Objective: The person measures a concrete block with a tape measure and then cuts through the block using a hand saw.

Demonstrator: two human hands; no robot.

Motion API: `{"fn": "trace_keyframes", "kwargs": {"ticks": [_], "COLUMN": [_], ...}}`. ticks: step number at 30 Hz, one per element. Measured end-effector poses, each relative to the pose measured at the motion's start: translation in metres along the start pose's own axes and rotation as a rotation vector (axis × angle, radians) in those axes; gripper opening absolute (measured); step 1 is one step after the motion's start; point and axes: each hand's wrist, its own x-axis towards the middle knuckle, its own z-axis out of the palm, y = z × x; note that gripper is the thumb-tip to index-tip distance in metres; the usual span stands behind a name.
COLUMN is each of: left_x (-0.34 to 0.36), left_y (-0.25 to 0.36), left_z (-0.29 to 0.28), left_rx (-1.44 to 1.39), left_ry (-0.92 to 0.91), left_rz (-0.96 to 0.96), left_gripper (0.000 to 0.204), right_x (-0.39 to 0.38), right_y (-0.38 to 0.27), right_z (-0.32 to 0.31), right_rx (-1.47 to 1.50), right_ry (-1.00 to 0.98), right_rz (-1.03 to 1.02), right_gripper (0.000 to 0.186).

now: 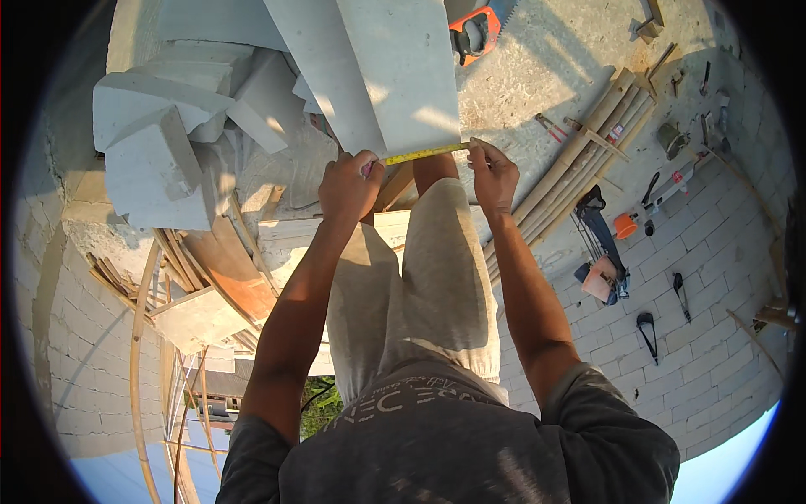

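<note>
Tape (426,154) in the head view runs nearly level between the person's two hands, just at the near end of a pale block (411,67) and above the knees. The left hand (351,185) is curled closed around its left end; a bit of pink shows there, probably the case, though the fingers hide most of it. The right hand (494,175) pinches the other end between thumb and fingers, the rest folded in. Holding the ends apart like this seems to keep the strip taut and straight, and having it along the block's edge would let the two be compared; whether they touch, I cannot tell. An orange-handled saw (477,35) lies on the floor (520,92) beside the block's right side, probably left there to be within reach. Loose blocks (159,126) are heaped to the left, and long poles (579,151) lie together on the right under a short crosspiece (598,139), perhaps to keep them gathered. As for writing, pale lettering crosses the dark shirt (437,454); dark marks line the yellow strip, too small to read. No brand label is clear.
</note>
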Motion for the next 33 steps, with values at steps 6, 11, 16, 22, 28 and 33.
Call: {"fn": "trace_keyframes", "kwargs": {"ticks": [6,11,16,22,28,33], "left_x": [-0.003,0.007,0.024,0.027,0.030,0.029], "left_y": [-0.014,-0.019,-0.023,-0.024,-0.028,-0.026], "left_z": [0.014,0.003,-0.007,-0.004,-0.003,-0.003], "left_rx": [-0.038,-0.133,-0.082,-0.110,-0.117,-0.122], "left_ry": [-0.024,-0.125,-0.374,-0.414,-0.405,-0.388], "left_rz": [-0.048,-0.100,-0.119,-0.145,-0.148,-0.147], "left_gripper": [0.023,0.030,0.039,0.040,0.042,0.043], "right_x": [0.002,0.003,0.007,0.005,-0.004,-0.003], "right_y": [0.012,0.002,-0.006,-0.011,-0.018,-0.019], "right_z": [0.018,0.026,0.020,0.018,0.035,0.031], "right_rx": [0.034,-0.021,-0.189,-0.354,-0.337,-0.342], "right_ry": [0.044,0.093,0.067,0.095,-0.065,-0.087], "right_rz": [-0.009,-0.099,-0.176,-0.515,-0.486,-0.430], "right_gripper": [0.027,0.025,0.022,0.016,0.015,0.017]}}
